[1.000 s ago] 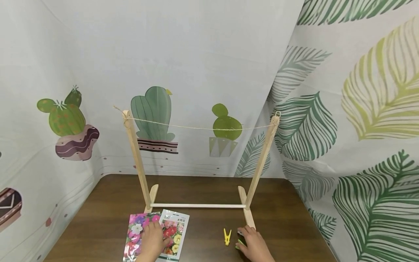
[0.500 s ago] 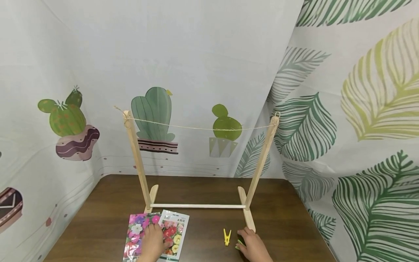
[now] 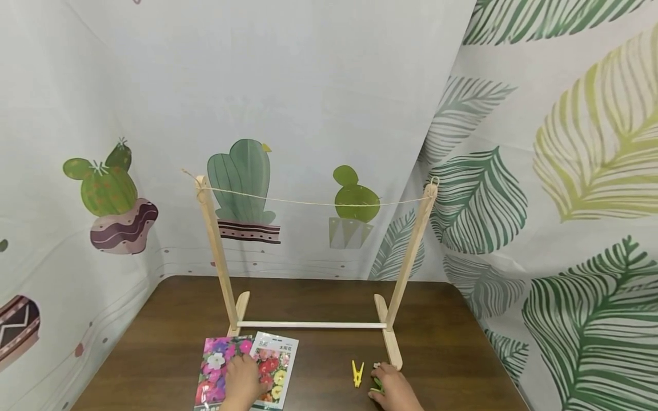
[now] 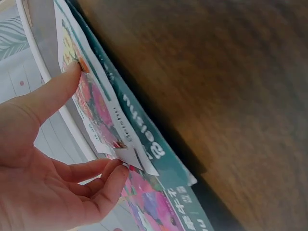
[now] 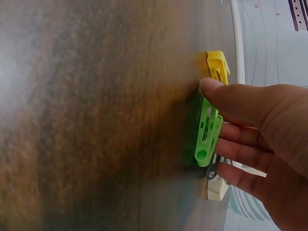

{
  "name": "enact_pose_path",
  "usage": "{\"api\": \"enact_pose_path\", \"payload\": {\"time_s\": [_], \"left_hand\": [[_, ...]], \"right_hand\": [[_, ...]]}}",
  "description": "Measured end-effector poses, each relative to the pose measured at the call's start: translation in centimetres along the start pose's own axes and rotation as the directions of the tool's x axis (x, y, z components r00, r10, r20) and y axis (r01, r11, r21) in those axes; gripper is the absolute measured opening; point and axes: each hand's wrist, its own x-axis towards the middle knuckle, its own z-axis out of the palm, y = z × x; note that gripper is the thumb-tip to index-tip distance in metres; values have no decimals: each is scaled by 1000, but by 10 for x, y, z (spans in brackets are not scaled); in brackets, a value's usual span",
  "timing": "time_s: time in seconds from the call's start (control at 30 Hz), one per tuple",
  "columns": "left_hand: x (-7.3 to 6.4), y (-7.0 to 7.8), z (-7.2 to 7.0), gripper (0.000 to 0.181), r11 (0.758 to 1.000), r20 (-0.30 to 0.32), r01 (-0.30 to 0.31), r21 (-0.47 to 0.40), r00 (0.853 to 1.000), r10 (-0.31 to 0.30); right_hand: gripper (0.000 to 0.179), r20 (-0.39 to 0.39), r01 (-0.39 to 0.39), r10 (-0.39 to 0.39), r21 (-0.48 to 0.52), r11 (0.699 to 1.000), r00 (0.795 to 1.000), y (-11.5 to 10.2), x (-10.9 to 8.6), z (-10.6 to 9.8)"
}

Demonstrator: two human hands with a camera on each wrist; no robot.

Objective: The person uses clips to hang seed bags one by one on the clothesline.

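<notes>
Left hand (image 3: 243, 381) relaxed on 2 flower-seed packets (image 3: 213, 362), near left; right hand (image 3: 394, 388) loose at green clothespin (image 5: 207, 137), neither gripping; seemingly early: twine (image 3: 308, 202) strung, packets unclipped

In the head view, at seven o'clock lie at least two flower packets (image 3: 212, 374); between five and six, three clothespins show: one yellow (image 3: 357, 374), one green (image 5: 208, 134), one grey (image 5: 211, 172). One stand (image 3: 311, 325): two posts (image 3: 218, 258), one string (image 3: 308, 202).

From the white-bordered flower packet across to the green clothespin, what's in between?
Only the yellow clothespin, on the brown table just short of the right hand; the head view shows it.
</notes>
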Motion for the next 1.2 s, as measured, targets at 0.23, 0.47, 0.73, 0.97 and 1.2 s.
{"api": "enact_pose_path", "payload": {"time_s": [0.23,0.47,0.73,0.97,1.2], "left_hand": [[4,3,-4,82,997,64,70,-14,996,-69],[9,0,-1,85,992,81,120,-29,990,-117],[10,1,-4,82,988,76,146,-57,987,-142],[11,0,-8,86,989,75,137,-45,988,-134],[8,-3,-9,84,988,58,118,-100,992,-113]], "right_hand": [[28,52,-35,33,45,998,998,-2,3,0],[27,62,-56,52,66,996,997,-3,2,-1],[27,35,-35,33,69,997,999,-3,2,-1],[26,62,-69,64,81,994,996,-1,3,-3],[25,44,-47,45,59,997,998,-2,2,-3]]}}
